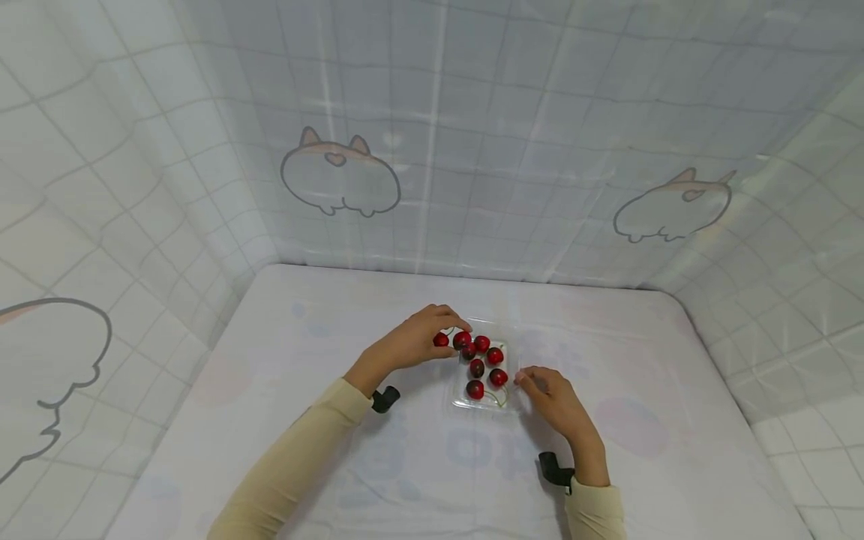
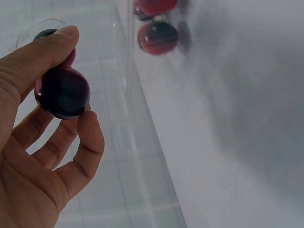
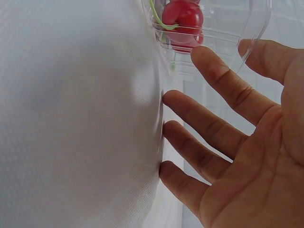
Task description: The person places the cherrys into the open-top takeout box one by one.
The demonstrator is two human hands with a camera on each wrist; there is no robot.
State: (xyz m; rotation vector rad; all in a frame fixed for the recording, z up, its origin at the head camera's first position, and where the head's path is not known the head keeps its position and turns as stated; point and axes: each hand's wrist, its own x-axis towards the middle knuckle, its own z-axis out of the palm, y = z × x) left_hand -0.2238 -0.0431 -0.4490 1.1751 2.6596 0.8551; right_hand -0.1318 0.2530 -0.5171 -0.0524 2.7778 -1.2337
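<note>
In the head view my left hand (image 1: 425,337) is at the left side of a clear plastic box (image 1: 462,403), pinching a dark red cherry (image 2: 62,92) between thumb and fingers. A second cherry (image 2: 45,34) shows behind the thumb in the left wrist view. Several red cherries (image 1: 498,377), some with green stems, lie in the box. My right hand (image 1: 556,401) is at the box's right edge, fingers spread and nearly straight. Its index fingertip and thumb are right at the clear wall, while the other fingertips rest on the cloth, as the right wrist view shows.
A pale cloth with faint prints covers the table (image 1: 418,472). Grid-patterned curtains (image 1: 486,150) with cartoon animal outlines stand at the back and both sides. A black wrist device (image 1: 386,399) sits by the left cuff, another black device (image 1: 556,470) by the right.
</note>
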